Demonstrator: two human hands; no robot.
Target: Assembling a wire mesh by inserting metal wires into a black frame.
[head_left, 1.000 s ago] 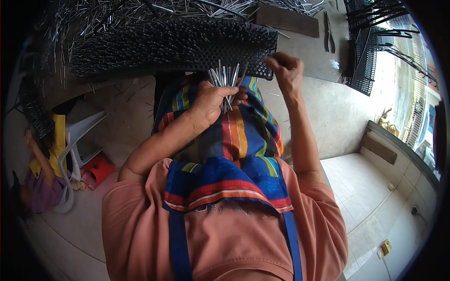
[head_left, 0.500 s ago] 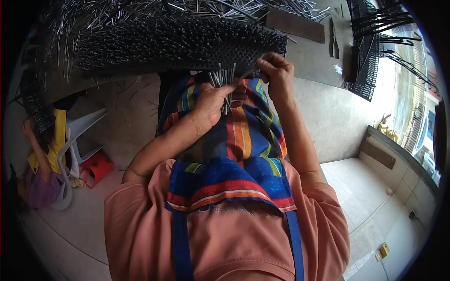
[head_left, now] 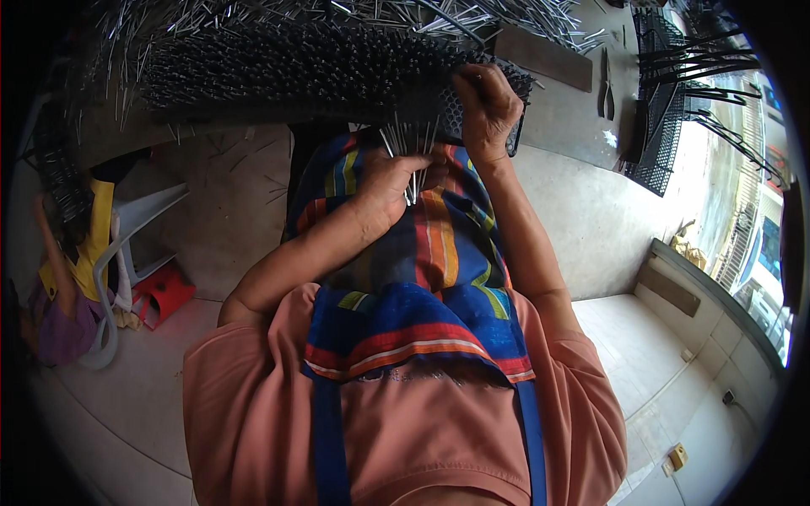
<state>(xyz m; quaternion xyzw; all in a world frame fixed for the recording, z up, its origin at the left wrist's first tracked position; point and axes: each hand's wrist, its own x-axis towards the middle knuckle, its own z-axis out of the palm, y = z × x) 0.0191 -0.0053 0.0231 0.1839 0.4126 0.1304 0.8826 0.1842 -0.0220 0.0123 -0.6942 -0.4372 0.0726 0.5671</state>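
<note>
Over my lap, my left hand [head_left: 390, 183] is closed around a bundle of thin metal rods [head_left: 411, 139], whose upper ends fan out toward the rack. A long black perforated rack [head_left: 278, 72] lies across the table's near edge, its holes thickly filled with dark upright rods. Toward its right end some honeycomb holes show bare. My right hand [head_left: 492, 114] is above that end, its fingers pinched together. What sits between those fingertips, if anything, is too small to make out.
Loose silvery rods [head_left: 228, 15] lie heaped behind the rack. A flat brown-grey plate [head_left: 544, 57] and pliers [head_left: 606, 84] rest on the table's right. Beyond hangs a black mesh rack [head_left: 662, 126] with hooked rods. At left, a person [head_left: 72, 287] is beside a pale chair [head_left: 105, 312].
My right hand has moved up and away from beside the bundle to over the rack's right end. The left hand keeps its hold on the rods, nearly in the same place.
</note>
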